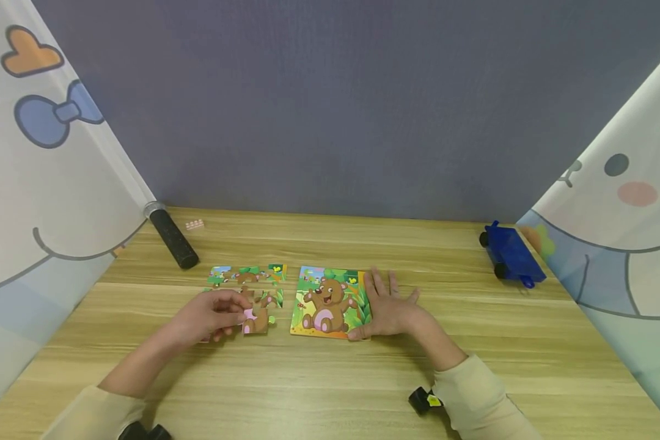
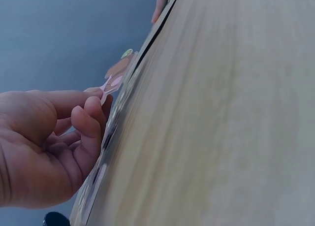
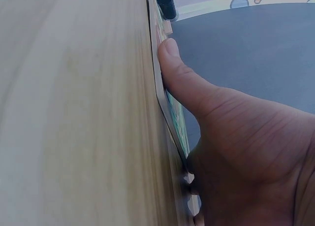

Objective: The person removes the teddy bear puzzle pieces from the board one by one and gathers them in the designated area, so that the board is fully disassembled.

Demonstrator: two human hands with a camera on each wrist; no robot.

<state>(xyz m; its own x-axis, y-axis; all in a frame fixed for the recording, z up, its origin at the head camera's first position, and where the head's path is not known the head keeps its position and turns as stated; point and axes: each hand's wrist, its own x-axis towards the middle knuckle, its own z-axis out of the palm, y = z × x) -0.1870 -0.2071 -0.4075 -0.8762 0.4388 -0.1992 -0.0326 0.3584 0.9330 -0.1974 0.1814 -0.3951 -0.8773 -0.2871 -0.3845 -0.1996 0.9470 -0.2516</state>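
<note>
Between thumb and fingers my left hand (image 1: 211, 315) pinches a jigsaw piece (image 1: 257, 322) with brown and pink on it. In the left wrist view the piece (image 2: 117, 71) is tilted, close over the table. Other jigsaw pieces (image 1: 249, 275) with parts of a bear picture lie loosely grouped beyond that hand, partly hidden by it. To their right is a square bear picture board (image 1: 324, 305), lying flat. Spread fingers of my right hand (image 1: 393, 311) rest at the board's right edge, and its thumb (image 3: 179, 71) lies on the board's near right corner.
A black microphone (image 1: 173, 235) and a small pink block (image 1: 195, 224) lie at the back left of the wooden table (image 1: 308, 385). A blue toy cart (image 1: 511, 253) is at the back right. A grey panel (image 1: 363, 110) stands behind, with cartoon-printed walls either side.
</note>
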